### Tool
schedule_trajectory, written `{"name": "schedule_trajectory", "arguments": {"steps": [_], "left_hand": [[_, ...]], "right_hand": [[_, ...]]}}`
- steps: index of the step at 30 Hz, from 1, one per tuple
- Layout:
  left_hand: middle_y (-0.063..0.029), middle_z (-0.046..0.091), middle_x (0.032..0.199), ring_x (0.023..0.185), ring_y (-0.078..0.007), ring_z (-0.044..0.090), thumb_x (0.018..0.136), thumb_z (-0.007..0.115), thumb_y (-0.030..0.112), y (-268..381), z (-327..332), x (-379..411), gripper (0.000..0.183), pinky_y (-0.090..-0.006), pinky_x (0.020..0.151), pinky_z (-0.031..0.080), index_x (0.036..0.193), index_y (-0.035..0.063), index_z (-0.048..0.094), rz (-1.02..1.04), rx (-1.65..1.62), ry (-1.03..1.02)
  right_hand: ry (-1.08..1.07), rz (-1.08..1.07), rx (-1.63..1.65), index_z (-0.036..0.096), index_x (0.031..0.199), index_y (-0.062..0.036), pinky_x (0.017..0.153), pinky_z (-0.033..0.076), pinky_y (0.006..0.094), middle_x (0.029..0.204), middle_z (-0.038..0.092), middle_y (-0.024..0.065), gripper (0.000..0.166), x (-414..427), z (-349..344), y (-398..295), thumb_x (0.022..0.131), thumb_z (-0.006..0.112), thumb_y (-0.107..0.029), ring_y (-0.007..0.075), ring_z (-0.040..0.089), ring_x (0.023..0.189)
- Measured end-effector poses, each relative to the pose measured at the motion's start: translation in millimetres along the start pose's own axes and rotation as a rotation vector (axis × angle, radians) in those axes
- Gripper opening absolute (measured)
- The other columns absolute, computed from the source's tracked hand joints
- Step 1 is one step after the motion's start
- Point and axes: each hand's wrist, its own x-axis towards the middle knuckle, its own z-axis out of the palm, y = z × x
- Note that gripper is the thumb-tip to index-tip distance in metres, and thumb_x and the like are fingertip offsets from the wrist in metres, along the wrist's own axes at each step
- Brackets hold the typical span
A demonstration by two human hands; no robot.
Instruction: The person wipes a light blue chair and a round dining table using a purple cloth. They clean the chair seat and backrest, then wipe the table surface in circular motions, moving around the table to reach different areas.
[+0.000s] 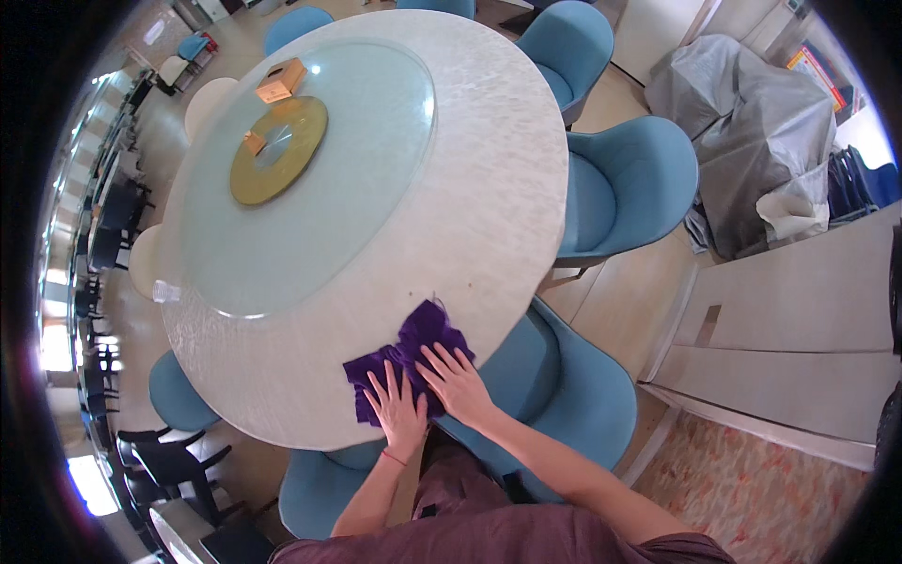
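A crumpled purple cloth [426, 323] lies on the near edge of a round, pale, marbled table [493, 176]. My left hand [398, 412] presses flat on the cloth's left part, fingers spread, with a thin red band at the wrist. On its right part rests my right hand [454, 388], also palm down with fingers apart. Neither hand closes around the cloth. Beyond the cloth, a few small dark specks [470, 285] dot the tabletop.
A glass turntable [366, 190] bears a gold disc [282, 176] and a tissue box [280, 81]. A clear cup [166, 291] stands at the table's left edge. Blue chairs [634, 187] surround the table. Grey sheeting [754, 134] covers something at the right, behind a low cabinet [789, 338].
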Motion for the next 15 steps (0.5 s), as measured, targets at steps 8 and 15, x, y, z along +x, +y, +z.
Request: {"name": "schedule_trajectory", "arguments": {"steps": [8, 15], "left_hand": [[-0.0124, 0.014, 0.171, 0.153, -0.051, 0.01, 0.102, 0.053, 0.042, 5, 18, 13, 0.062, -0.0737, 0.115, 0.017, 0.157, 0.0159, 0.04, -0.086, 0.097, 0.057], [-0.0041, 0.007, 0.172, 0.155, -0.0473, 0.006, 0.1, 0.051, 0.057, 4, 17, 20, 0.07, -0.074, 0.116, 0.016, 0.16, 0.0259, 0.033, -0.203, 0.051, -0.055]], "right_hand": [[-0.106, -0.137, -0.074, 0.055, 0.146, -0.0178, 0.124, 0.023, 0.0486, 0.161, 0.039, 0.0058, 0.045, 3, -17, 48, 0.101, 0.054, -0.024, 0.027, 0.03, 0.151], [-0.333, -0.117, -0.163, 0.05, 0.151, -0.0247, 0.125, 0.021, 0.0509, 0.167, 0.03, 0.0042, 0.049, 6, -34, 49, 0.102, 0.054, -0.022, 0.0275, 0.024, 0.155]]}}
